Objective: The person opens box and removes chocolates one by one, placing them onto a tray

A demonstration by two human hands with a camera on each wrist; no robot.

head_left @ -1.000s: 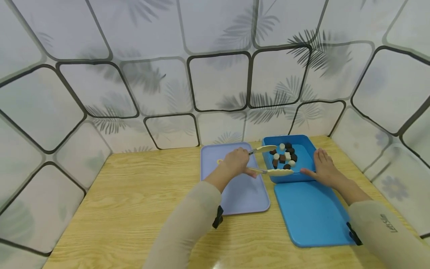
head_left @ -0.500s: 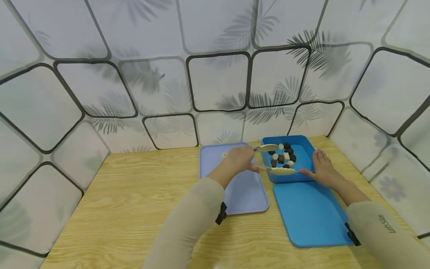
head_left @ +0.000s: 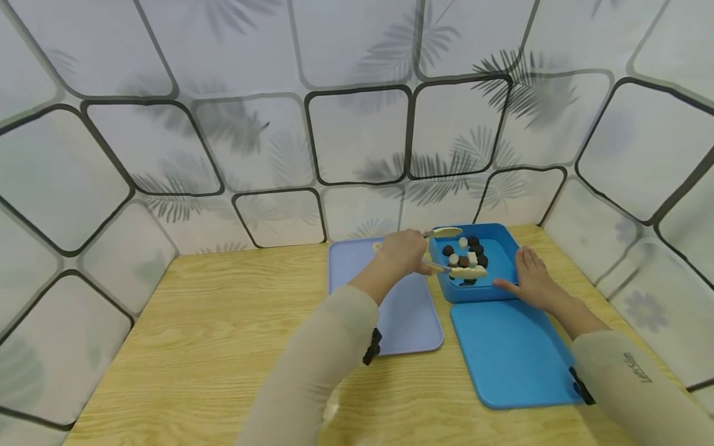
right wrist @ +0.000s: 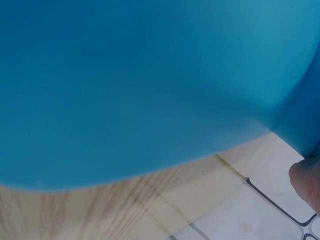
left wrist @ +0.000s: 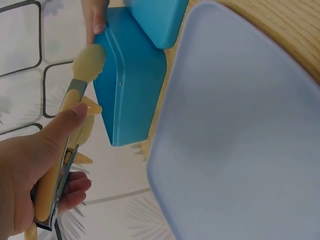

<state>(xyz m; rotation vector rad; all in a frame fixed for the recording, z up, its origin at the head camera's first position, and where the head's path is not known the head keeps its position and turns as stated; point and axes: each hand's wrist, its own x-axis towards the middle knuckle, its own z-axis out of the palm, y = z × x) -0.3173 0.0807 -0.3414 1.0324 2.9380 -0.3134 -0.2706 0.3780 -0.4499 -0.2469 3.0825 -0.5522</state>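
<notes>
The wooden surface (head_left: 212,347) carries everything, and the blue box (head_left: 499,263) near its far edge serves as the landmark. Just in front of the box lies the flat blue lid (head_left: 510,356), whose near right corner is covered by the person's right sleeve. To the left of the box lies the lilac tray (head_left: 404,316), partly hidden under the left forearm. The right hand (head_left: 530,279) rests with relaxed, fairly straight fingers against the box's right front side; the right wrist view shows only one fingertip at its edge, the rest cut off. The left hand (head_left: 404,251), at the box's left rim, grips cream tongs (head_left: 454,251) whose two tips stand wide apart over the box. Inside the box sit small dark and white pieces (head_left: 465,254), some hidden by the lower tong tip; what they are cannot be made out.
</notes>
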